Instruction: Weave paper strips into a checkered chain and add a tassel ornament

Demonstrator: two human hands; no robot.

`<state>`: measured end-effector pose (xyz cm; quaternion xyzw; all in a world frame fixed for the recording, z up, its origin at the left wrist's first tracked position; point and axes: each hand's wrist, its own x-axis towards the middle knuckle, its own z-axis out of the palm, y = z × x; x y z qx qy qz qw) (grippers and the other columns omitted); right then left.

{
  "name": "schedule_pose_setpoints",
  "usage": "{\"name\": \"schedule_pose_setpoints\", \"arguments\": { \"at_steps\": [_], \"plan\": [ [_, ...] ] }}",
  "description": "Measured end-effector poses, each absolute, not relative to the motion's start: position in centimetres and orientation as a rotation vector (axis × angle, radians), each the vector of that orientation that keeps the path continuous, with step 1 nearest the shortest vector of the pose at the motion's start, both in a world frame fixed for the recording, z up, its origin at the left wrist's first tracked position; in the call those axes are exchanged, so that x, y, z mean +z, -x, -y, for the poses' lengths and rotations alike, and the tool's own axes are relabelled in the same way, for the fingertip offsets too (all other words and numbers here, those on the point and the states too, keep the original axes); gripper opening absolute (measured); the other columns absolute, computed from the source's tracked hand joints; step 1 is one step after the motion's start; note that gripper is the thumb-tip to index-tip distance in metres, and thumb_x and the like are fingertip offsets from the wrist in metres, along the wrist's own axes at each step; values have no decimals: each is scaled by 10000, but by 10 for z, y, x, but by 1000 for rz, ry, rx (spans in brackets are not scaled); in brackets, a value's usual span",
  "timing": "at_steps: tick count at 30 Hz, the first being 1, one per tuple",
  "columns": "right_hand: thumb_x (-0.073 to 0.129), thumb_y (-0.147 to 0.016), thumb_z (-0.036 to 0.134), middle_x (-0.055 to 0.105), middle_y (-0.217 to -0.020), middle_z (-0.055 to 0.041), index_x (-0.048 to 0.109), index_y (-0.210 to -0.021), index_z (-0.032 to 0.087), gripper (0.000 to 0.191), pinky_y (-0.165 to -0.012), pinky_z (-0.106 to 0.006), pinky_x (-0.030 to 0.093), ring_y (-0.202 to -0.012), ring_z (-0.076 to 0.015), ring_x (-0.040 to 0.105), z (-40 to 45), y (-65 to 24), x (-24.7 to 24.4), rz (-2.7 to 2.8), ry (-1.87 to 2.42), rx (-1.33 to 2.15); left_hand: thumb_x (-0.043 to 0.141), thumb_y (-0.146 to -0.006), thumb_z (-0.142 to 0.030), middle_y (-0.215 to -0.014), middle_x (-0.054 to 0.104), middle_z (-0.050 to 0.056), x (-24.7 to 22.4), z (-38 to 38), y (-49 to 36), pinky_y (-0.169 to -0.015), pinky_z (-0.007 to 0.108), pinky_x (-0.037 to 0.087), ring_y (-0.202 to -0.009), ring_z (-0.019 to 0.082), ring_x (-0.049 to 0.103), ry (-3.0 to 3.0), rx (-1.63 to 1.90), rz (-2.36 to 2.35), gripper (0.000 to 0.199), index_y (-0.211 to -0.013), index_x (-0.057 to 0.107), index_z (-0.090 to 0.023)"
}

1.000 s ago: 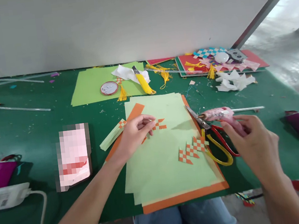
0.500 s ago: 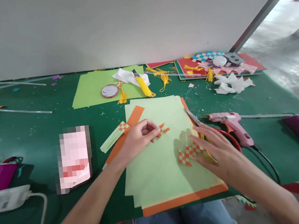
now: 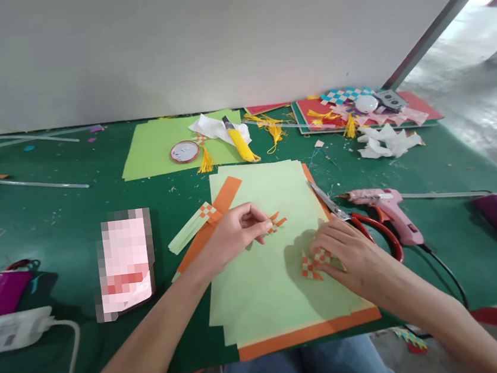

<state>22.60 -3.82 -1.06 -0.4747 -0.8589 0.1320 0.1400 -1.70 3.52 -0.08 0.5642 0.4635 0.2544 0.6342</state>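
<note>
My left hand [image 3: 240, 232], fingers closed, pinches a small orange-and-green checkered woven paper piece [image 3: 276, 221] with pointed strip ends sticking out to the right. My right hand [image 3: 343, 253] is curled with its fingertips on a larger checkered woven paper strip [image 3: 310, 268], partly covered by the fingers. Both hands are over a stack of pale green paper sheets [image 3: 271, 303]. Just beyond the right hand lie scissors [image 3: 372, 226] with red handles, blades pointing away to the left. Beside the left wrist, a partly woven green paper strip [image 3: 188, 229] rests against an orange paper strip [image 3: 226, 194].
A pink glue gun [image 3: 385, 201] lies right of the scissors. A phone [image 3: 125, 260], partly pixelated, is at left. At the back are a yellow utility knife [image 3: 240, 141], a round red-rimmed dish [image 3: 185, 152], yellow tassels [image 3: 274, 131] and crumpled white paper [image 3: 389, 140].
My right hand has moved slightly down and left, its fingers curling from spread onto the larger checkered strip. The scissors' handles show more now. My left hand shifted slightly right with its piece.
</note>
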Motion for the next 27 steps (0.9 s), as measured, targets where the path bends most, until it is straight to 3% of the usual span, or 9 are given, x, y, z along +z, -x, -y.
{"name": "schedule_pose_setpoints", "arguments": {
  "at_steps": [5, 11, 15, 27],
  "plan": [
    [551, -858, 128, 658, -772, -33, 649, -830, 215, 134, -695, -328, 517, -792, -191, 609, 35, -225, -5, 2350, 1358, 616, 685, -786, -337, -774, 640, 6, 3, -34, 16, -591, 220, 456, -626, 101, 598, -1311, 579, -1070, 213, -773, 559, -166],
    [643, -820, 299, 669, -755, -17, 660, -765, 206, 109, -571, -253, 492, -672, -156, 612, 31, -216, 16, 1785, 1628, 966, 702, -777, -328, -869, 639, 17, 1, -32, 13, -595, 210, 471, -642, 88, 589, -1278, 608, -1053, 213, -876, 600, -170],
    [689, -769, 396, 656, -695, -1, 657, -742, 192, 208, -462, -220, 461, -551, -124, 551, 27, -204, 23, 1448, 1719, 1153, 685, -796, -356, -784, 623, 17, 1, -30, 12, -633, 228, 504, -713, 122, 596, -1263, 641, -1031, 212, -835, 612, -160],
    [673, -769, 419, 607, -618, 14, 682, -695, 169, 262, -441, -189, 427, -526, -95, 485, 20, -186, 15, 1410, 1747, 1303, 668, -815, -369, -781, 640, 18, 1, -28, 12, -603, 209, 500, -676, 111, 596, -1308, 647, -1043, 213, -834, 621, -162]
  ]
}}
